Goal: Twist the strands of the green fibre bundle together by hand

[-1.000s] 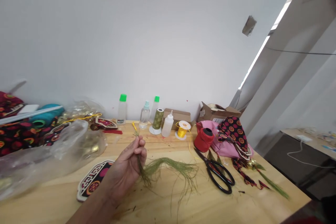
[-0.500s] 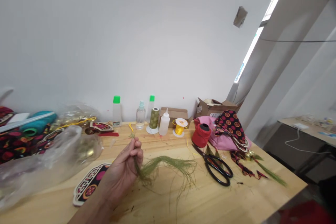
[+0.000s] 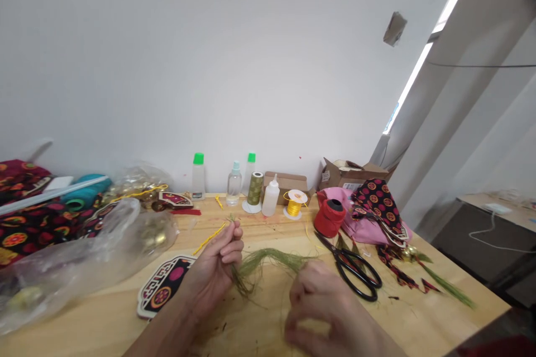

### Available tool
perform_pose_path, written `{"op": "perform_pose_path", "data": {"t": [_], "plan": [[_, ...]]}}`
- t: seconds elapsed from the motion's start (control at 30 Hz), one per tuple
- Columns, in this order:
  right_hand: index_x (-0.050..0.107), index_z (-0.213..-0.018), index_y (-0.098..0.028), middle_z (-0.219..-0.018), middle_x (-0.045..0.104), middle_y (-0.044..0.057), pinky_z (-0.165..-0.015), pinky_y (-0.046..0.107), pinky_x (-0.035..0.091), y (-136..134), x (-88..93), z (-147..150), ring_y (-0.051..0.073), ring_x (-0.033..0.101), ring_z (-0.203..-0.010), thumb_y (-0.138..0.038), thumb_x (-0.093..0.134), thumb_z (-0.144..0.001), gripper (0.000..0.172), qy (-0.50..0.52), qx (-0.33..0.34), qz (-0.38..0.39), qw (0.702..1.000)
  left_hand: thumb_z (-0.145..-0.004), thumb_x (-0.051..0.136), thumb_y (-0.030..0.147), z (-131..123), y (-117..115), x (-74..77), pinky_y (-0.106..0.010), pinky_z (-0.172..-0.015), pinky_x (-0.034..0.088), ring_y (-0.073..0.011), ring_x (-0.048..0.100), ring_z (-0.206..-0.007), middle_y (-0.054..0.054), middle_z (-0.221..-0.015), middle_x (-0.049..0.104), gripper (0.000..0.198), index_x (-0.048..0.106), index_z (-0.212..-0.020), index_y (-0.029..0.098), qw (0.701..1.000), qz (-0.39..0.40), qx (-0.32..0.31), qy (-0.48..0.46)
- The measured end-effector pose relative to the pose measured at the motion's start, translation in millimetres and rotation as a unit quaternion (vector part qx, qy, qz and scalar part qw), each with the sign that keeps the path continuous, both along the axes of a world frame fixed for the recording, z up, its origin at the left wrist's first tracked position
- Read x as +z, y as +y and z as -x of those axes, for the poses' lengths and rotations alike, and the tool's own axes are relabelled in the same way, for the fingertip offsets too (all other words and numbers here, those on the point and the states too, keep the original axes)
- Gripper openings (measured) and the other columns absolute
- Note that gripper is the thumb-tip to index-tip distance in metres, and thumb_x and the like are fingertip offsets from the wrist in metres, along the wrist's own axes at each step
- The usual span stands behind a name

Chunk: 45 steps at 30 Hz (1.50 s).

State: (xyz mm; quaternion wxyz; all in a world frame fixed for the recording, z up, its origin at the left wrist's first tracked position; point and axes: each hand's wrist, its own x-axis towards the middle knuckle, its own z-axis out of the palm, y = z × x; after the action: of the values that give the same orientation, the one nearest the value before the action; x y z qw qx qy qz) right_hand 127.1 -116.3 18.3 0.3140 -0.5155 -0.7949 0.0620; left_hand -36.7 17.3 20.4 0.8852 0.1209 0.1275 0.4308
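My left hand is closed around a bundle of olive-green threads, with a short tuft poking out above the fingertips. The loose threads run from under that hand to the right across the wooden table. At their far end is my right hand, its fingers curled and blurred; whether it pinches any strands I cannot make out. Black-handled scissors lie just right of it. A patterned fabric piece with a white border lies beside my left wrist, a yellow cord behind it.
Along the wall stand a green thread spool, a white squeeze bottle, a clear bottle and a yellow cord spool. A red thread cone stands before pink cloth. Plastic bags cover the left side.
My right hand has come into view at the right end of the green threads. My left hand keeps its grip. The whole view has shifted, so things appear slightly further right.
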Motion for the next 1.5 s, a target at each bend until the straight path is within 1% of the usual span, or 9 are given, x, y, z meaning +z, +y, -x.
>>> {"op": "perform_pose_path", "data": {"t": [0.1, 0.23, 0.43, 0.53, 0.67, 0.77, 0.9, 1.17, 1.5], "plan": [[0.065, -0.071, -0.022, -0.075, 0.059, 0.000, -0.068, 0.028, 0.037, 18.0, 16.3, -2.4, 0.015, 0.050, -0.078, -0.026, 0.062, -0.071, 0.004, -0.106, -0.013, 0.065, 0.992, -0.084, 0.031, 0.007, -1.4, -1.7, -1.0, -0.005, -0.027, 0.030, 0.0031, 0.036, -0.034, 0.002, -0.060, 0.047, 0.025, 0.053, -0.074, 0.008, 0.999, -0.027, -0.003, 0.030], [0.066, -0.066, -0.022, -0.076, 0.060, -0.001, -0.068, 0.027, 0.033, 39.6, 21.0, -0.6, 0.015, 0.049, -0.076, -0.026, 0.070, -0.063, 0.007, -0.193, 0.010, 0.105, 0.976, -0.082, 0.034, 0.005, -2.7, -2.2, -2.0, -0.005, -0.026, 0.027, 0.0033, 0.033, -0.033, 0.002, -0.059, 0.047, 0.024, 0.055, -0.071, 0.008, 0.997, -0.047, -0.006, 0.058], [0.062, -0.066, -0.019, -0.072, 0.058, 0.001, -0.064, 0.025, 0.033, 45.1, 16.4, 4.0, 0.015, 0.048, -0.073, -0.018, 0.062, -0.070, 0.004, -0.242, 0.021, 0.126, 0.962, -0.080, 0.040, 0.007, -2.9, 0.1, -4.0, -0.005, -0.027, 0.027, 0.0029, 0.032, -0.034, 0.002, -0.060, 0.047, 0.019, 0.056, -0.070, 0.009, 0.995, -0.066, -0.007, 0.078], [0.055, -0.070, -0.018, -0.076, 0.056, 0.002, -0.065, 0.026, 0.034, 34.4, 0.1, 1.3, 0.016, 0.047, -0.074, -0.013, 0.051, -0.076, 0.008, -0.179, -0.003, 0.119, 0.977, -0.078, 0.044, 0.007, -3.6, -1.1, -5.1, -0.006, -0.028, 0.028, 0.0025, 0.033, -0.035, 0.002, -0.060, 0.047, 0.015, 0.057, -0.070, 0.010, 0.993, -0.074, -0.005, 0.087], [0.045, -0.072, -0.019, -0.076, 0.049, 0.001, -0.066, 0.025, 0.035, 23.9, -27.3, -0.2, 0.014, 0.045, -0.074, -0.012, 0.040, -0.081, 0.013, 0.018, -0.054, 0.089, 0.994, -0.075, 0.051, 0.008, -6.0, -3.8, -8.7, -0.007, -0.030, 0.031, 0.0013, 0.036, -0.038, 0.001, -0.061, 0.051, 0.009, 0.059, -0.071, 0.009, 0.989, -0.095, 0.004, 0.112], [0.040, -0.070, -0.019, -0.072, 0.044, 0.000, -0.064, 0.025, 0.036, 24.9, -35.9, 5.9, 0.014, 0.043, -0.070, -0.016, 0.034, -0.084, 0.016, 0.171, -0.101, 0.054, 0.979, -0.071, 0.056, 0.009, -8.9, -6.4, -11.5, -0.008, -0.035, 0.037, -0.0017, 0.045, -0.043, 0.000, -0.061, 0.055, 0.005, 0.061, -0.070, 0.010, 0.983, -0.109, 0.021, 0.148], [0.039, -0.067, -0.020, -0.066, 0.040, -0.002, -0.058, 0.024, 0.035, 35.2, -29.3, 21.6, 0.014, 0.040, -0.064, -0.024, 0.034, -0.084, 0.018, 0.293, -0.146, 0.022, 0.944, -0.068, 0.060, 0.012, -13.4, -11.1, -12.9, -0.013, -0.049, 0.047, -0.0071, 0.056, -0.054, -0.004, -0.064, 0.062, 0.005, 0.064, -0.069, 0.009, 0.972, -0.121, 0.033, 0.201], [0.043, -0.067, -0.019, -0.063, 0.043, -0.002, -0.056, 0.024, 0.037, 58.5, -16.3, 49.8, 0.014, 0.043, -0.059, -0.027, 0.038, -0.081, 0.017, 0.348, -0.178, 0.014, 0.920, -0.066, 0.063, 0.019, -19.6, -18.6, -11.2, -0.023, -0.079, 0.045, -0.0154, 0.061, -0.079, -0.008, -0.072, 0.068, 0.009, 0.067, -0.070, 0.012, 0.964, -0.142, 0.015, 0.226], [0.046, -0.070, -0.018, -0.068, 0.052, 0.002, -0.060, 0.026, 0.040, 61.4, -17.3, 51.8, 0.016, 0.049, -0.064, -0.028, 0.040, -0.081, 0.016, 0.375, -0.190, 0.040, 0.907, -0.070, 0.059, 0.022, -23.3, -22.4, -14.7, -0.028, -0.081, 0.042, -0.0182, 0.060, -0.083, -0.007, -0.076, 0.070, 0.016, 0.068, -0.079, 0.013, 0.969, -0.166, -0.031, 0.181]]}}
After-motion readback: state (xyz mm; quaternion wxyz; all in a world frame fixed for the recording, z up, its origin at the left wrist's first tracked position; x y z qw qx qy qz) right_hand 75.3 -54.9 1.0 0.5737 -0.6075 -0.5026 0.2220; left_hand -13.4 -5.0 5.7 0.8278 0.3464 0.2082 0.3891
